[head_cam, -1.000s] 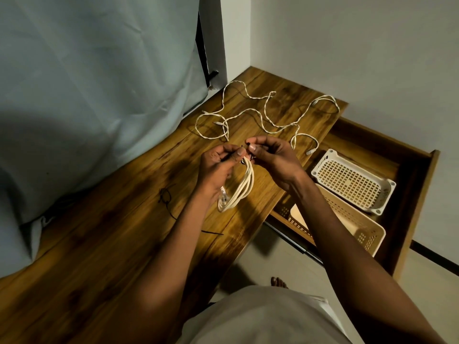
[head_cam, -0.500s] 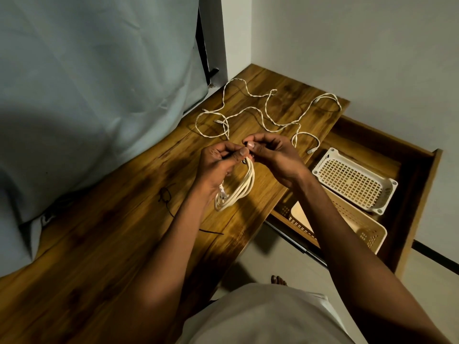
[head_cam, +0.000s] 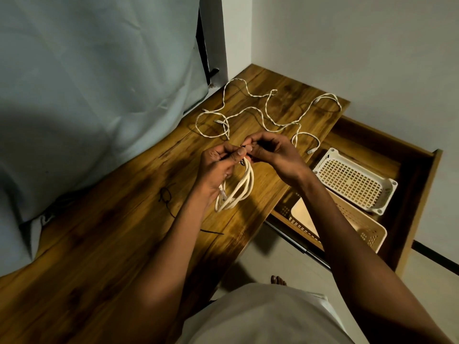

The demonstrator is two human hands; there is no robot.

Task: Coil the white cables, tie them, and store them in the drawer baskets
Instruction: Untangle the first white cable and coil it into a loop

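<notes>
Left hand [head_cam: 218, 167] and right hand [head_cam: 270, 155] both pinched a dark tie at the top of the coiled white cable [head_cam: 238, 192], above the tabletop [head_cam: 111, 232]; 2 baskets [head_cam: 352, 180] sat in the open drawer [head_cam: 417, 184].

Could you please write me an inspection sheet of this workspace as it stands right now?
Surface: brown wooden desk top, in the room's corner.
Job's things: coiled white cable hangs from both hands; loose white twisted cables sprawl behind; white perforated plastic basket and beige perforated plastic basket sit in the open wooden drawer.
Clutter: thin black ties on the desk.
Grippers: left hand and right hand pinch a small dark tie at the coil's top.
Cables: none but the job's.
Surroundings: pale blue curtain, white wall.
</notes>
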